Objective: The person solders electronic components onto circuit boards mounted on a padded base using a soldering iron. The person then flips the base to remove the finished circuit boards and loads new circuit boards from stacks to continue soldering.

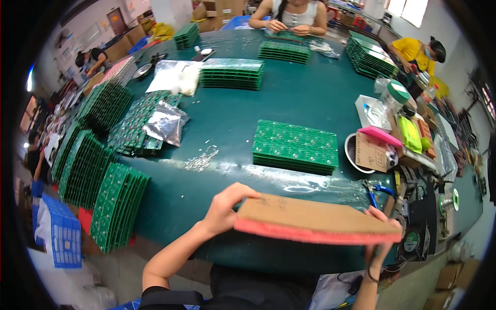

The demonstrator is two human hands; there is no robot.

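Between my two hands is a flat brown cardboard panel (315, 214) with a pinkish-red foam-like layer along its near underside. It is held above the near edge of the table, tilted toward me. My left hand (226, 207) grips its left end with the thumb on top. At the right end, my right hand (381, 235) grips the panel, its fingers partly hidden behind it. Just beyond lies a stack of green circuit boards (294, 142). A scatter of small silvery parts (201, 160) rests to the left of that stack.
Blue-handled pliers (373, 194) lie at the right, near a white bowl (351, 155) holding a cardboard piece. Racked green boards (116, 206) line the left edge, beside a silvery bag (166, 123). Another board stack (231, 74) stands farther back. A person (294, 18) sits across the table.
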